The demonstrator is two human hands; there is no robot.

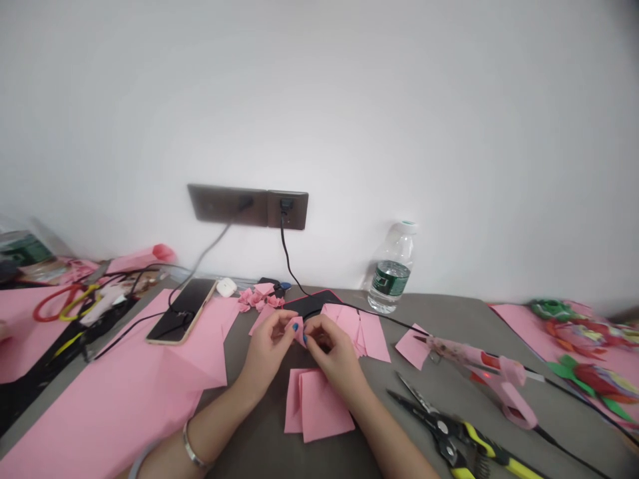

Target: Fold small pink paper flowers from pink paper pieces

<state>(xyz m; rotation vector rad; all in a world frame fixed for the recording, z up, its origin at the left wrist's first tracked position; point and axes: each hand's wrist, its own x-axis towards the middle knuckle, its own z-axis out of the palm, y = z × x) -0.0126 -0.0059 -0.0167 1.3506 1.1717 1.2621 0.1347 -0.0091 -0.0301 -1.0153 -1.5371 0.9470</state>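
Between both hands, above the grey table, is a small folded piece of pink paper (298, 328). My left hand (269, 346) pinches it from the left, thumb toward me. From the right, my right hand (332, 346) pinches its edge with thumb and finger, the other fingers curled. Under my wrists lie folded pink paper squares (324, 409). More cut pink pieces (374, 336) are spread just behind my right hand. Past my left fingertips sits a cluster of small crumpled pink paper shapes (260, 297).
A pink glue gun (492, 372) with a red light and yellow-black pliers (444, 426) lie at right. A water bottle (392, 273) stands by the wall. At left are a phone (184, 311), large pink sheets (114, 392) and scissors (62, 303). Cables cross the table.
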